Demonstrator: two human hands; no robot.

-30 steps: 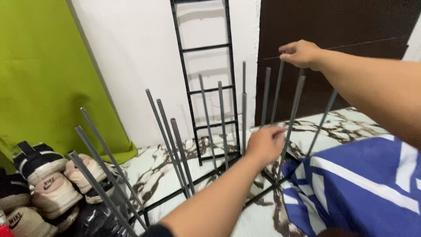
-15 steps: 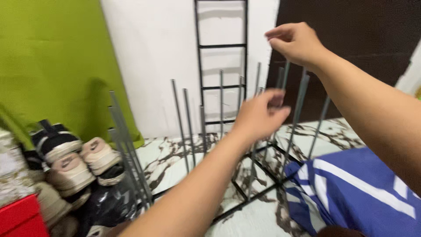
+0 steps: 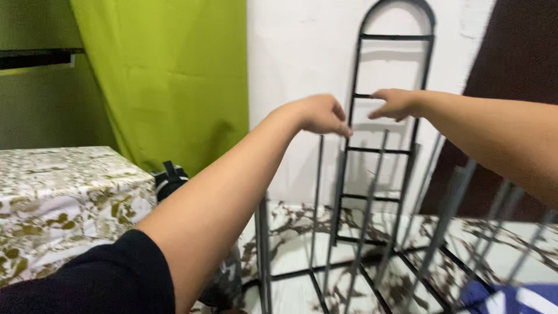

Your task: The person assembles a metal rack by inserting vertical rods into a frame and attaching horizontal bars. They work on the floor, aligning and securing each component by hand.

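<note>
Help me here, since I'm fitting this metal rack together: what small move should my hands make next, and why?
Probably close both hands on the arched ladder frame leaning at the white wall. The left hand is beside its left rail and the right hand is at a rung, fingers loose, neither showing a firm grip. The grey rods below stand loose and tilted, so steady the frame first.

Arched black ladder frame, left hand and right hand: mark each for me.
Arched black ladder frame [image 3: 397,36], head view, on its top rung.
Left hand [image 3: 321,114], head view, on the back of the hand.
Right hand [image 3: 397,103], head view, on the knuckles.
</note>
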